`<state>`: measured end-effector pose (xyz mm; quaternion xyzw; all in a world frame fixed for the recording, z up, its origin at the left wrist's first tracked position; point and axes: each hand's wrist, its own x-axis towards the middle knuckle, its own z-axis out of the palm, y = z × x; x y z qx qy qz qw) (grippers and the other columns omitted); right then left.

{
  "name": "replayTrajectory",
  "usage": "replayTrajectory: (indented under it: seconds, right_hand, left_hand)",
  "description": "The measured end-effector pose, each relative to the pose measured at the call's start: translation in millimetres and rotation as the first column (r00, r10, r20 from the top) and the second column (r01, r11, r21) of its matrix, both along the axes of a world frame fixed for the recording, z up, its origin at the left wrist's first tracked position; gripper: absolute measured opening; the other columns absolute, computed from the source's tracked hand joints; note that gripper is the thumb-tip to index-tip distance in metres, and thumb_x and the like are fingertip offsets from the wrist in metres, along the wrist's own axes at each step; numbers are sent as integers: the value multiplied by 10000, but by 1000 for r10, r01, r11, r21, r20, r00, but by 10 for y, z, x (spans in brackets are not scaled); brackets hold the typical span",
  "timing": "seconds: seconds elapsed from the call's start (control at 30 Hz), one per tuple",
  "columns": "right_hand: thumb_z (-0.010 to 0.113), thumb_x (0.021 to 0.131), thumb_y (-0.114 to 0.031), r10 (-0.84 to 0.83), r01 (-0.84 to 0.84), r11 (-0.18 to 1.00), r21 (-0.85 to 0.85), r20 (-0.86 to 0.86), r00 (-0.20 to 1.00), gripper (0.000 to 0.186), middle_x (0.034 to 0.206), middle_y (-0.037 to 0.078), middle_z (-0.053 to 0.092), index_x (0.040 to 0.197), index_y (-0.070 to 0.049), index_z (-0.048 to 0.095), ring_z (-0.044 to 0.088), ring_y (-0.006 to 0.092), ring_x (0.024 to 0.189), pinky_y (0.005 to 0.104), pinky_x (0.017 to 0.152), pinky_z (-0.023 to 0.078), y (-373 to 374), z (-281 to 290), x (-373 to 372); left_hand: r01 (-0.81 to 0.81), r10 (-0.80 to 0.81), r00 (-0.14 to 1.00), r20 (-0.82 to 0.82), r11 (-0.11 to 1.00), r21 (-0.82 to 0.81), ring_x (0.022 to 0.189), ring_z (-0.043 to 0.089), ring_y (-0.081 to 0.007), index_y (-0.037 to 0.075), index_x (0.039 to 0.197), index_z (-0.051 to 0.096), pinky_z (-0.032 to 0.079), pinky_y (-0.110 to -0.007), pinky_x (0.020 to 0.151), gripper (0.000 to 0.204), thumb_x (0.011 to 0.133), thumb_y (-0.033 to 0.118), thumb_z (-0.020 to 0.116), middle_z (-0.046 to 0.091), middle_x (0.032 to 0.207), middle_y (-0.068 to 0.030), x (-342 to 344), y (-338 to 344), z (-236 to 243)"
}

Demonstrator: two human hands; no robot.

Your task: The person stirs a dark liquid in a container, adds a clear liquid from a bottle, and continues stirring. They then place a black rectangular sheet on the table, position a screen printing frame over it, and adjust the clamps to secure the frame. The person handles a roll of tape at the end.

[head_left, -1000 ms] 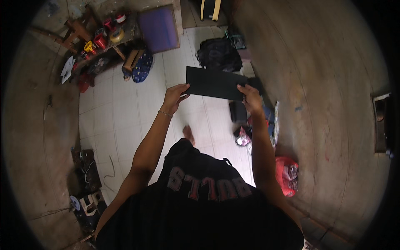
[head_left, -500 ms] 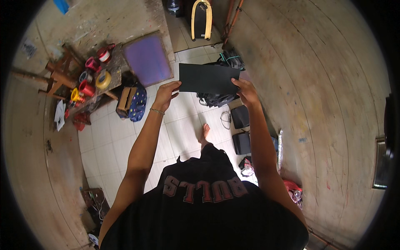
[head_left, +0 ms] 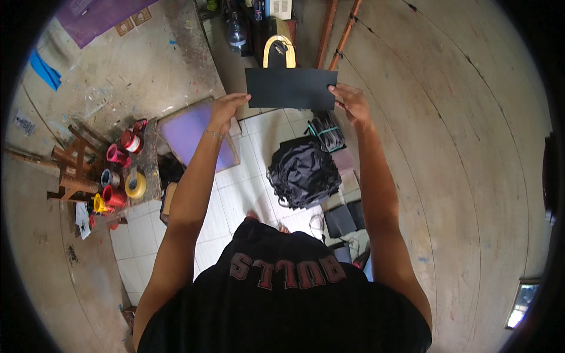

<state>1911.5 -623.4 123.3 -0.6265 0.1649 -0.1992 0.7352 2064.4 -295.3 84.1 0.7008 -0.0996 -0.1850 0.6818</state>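
Holds a black sheet [head_left: 291, 88] up by both short ends, arms stretched well out in front, in the air over the far part of the floor [head_left: 226, 206], long edges running left to right. Pinches the left edge, about midway, in the fingertips of the left hand [head_left: 228, 110], nearly closed on the sheet; cannot tell the exact hold behind it. Grips the right edge near its middle with the right hand [head_left: 353, 105], thumb laid on the near face, fingers partly bent behind. Wears a thin bracelet [head_left: 213, 133] on the left wrist. Hides, with the sheet's far edge, the lower part of a yellow-rimmed frame [head_left: 278, 53].

Shows a black heap [head_left: 305, 173] on the floor, nearer the body than the sheet and well apart from both hands, with a green-corded stack [head_left: 326, 132] just beside its far right side.

Shows a bench [head_left: 152, 162] at left, bearing a yellow tape roll [head_left: 135, 185] near its right edge and, farther left, 4 pots: pink [head_left: 118, 156], grey [head_left: 109, 177], red [head_left: 114, 196] and yellow [head_left: 101, 204]. Shows a purple board [head_left: 188, 138] by the bench's far right corner, partly behind the left forearm.
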Motion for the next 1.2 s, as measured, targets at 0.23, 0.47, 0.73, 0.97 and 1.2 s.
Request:
replayTrajectory:
  seconds: [0.23, 0.47, 0.73, 0.97, 1.2]
  right_hand:
    - [823, 873, -231, -28, 25, 997, -74, -38, 999, 327, 956, 21, 686, 1083, 4, 737, 559, 121, 889, 300, 718, 398, -684, 204, 1554]
    - [764, 914, -224, -78, 71, 995, -67, -104, 992, 322, 1088, 1, 715, 1153, -11, 728, 573, 129, 1011, 313, 764, 422, -1097, 222, 2999]
    - [653, 967, -112, -5, -13, 991, 132, 133, 991, 292, 1028, 117, 712, 1169, 98, 667, 682, 176, 844, 311, 696, 574, -1253, -404, 4230]
    - [642, 949, -96, -78, 99, 963, -252, 95, 992, 193, 771, 88, 728, 886, 55, 744, 666, 129, 676, 277, 630, 527, -1076, -1073, 5470]
    - [707, 853, -192, 216, -281, 931, -231, -272, 938, 273, 774, 109, 713, 961, 58, 709, 644, 139, 725, 344, 666, 529, -1579, -1727, 7039]
  left_hand:
    - [120, -114, 991, 72, 988, -100, 906, 541, -109, 63, 1047, 785, 370, -268, 814, 277, 831, 226, 844, 730, 986, -15, 1745, -598, 232]
    - [177, -171, 977, 124, 983, -40, 1014, 579, -121, 56, 1144, 762, 373, -275, 875, 386, 828, 265, 840, 713, 1154, -22, 3392, -1077, 433]
    - [83, -139, 981, -137, 934, -349, 954, 617, -114, 82, 1034, 730, 530, -321, 877, 131, 945, 177, 737, 667, 997, -5, 4697, -1451, -97]
    - [-204, 147, 972, -181, 911, -357, 800, 620, -115, 99, 963, 712, 543, -313, 741, 69, 970, 166, 722, 660, 909, 25, 5859, -1799, -1066]
    - [-440, 426, 898, 110, 879, 182, 844, 638, -121, 51, 981, 752, 502, -285, 778, 172, 959, 222, 739, 692, 854, -14, 7279, -2256, -1155]
